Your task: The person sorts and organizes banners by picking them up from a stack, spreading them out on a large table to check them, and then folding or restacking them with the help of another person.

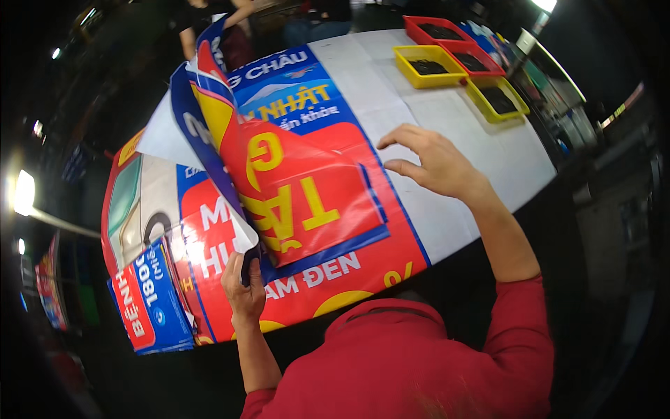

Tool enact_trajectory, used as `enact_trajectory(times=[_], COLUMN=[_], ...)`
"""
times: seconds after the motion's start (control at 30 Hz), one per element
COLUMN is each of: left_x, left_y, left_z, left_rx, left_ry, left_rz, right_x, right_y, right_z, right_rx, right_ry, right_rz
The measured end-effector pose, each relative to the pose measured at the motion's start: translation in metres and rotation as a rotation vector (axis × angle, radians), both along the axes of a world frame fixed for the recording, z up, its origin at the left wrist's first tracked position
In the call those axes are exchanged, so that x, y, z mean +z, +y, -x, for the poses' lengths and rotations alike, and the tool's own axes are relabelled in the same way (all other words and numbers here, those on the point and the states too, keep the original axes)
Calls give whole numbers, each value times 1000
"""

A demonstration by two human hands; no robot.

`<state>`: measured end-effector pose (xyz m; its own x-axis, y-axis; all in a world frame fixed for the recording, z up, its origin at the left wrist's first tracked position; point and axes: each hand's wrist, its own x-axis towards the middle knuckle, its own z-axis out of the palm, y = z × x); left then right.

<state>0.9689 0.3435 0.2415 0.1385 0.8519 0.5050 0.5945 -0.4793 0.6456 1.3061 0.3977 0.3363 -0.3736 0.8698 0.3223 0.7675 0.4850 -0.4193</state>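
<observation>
My left hand (246,290) is closed on the near edge of a printed banner sheet (307,199), red and blue with yellow lettering. Part of this sheet is lifted and curls up toward the far left, showing some of its white back. The rest lies over a larger printed banner (349,269) spread on the table. Over the white part of the tabletop, to the right of the sheet, hovers my right hand (436,164). Its fingers are apart and bent, and nothing is in them.
Red and yellow trays (480,117) of small dark pieces stand at the table's far right. A stack of folded blue and red printed sheets (157,300) lies at the near left corner. Another person (202,28) stands beyond the far edge.
</observation>
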Motion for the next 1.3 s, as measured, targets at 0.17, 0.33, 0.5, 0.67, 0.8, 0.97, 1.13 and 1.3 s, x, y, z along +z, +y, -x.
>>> enact_trajectory(times=[0.17,0.33,0.5,0.67,0.8,0.97,1.13,1.3], left_x=[13,28,30,8,-42,-149,-172,-139], left_y=[-8,-24,-42,-60,-94,-131,-137,-121], left_z=[-117,-264,-392,-465,-519,-571,-570,-547], left_rx=[-218,-267,-536,-802,-1127,-1085,-1018,-963], left_ry=[160,194,308,313,367,525,427,437], left_rz=[-140,-234,-138,31,167,-73,111,415], right_x=[-90,-137,-118,-56,-48,-140,-191,-247], right_y=[-107,-174,-175,-136,-112,-102,-107,-96], right_z=[-152,-287,-360,-352,-298,-220,-167,-163], right_rx=[-446,-594,-598,-421,121,559,588,417], right_ry=[158,402,486,407,180,-304,-1165,-1075], right_rz=[355,476,352,-118,-41,189,151,-77])
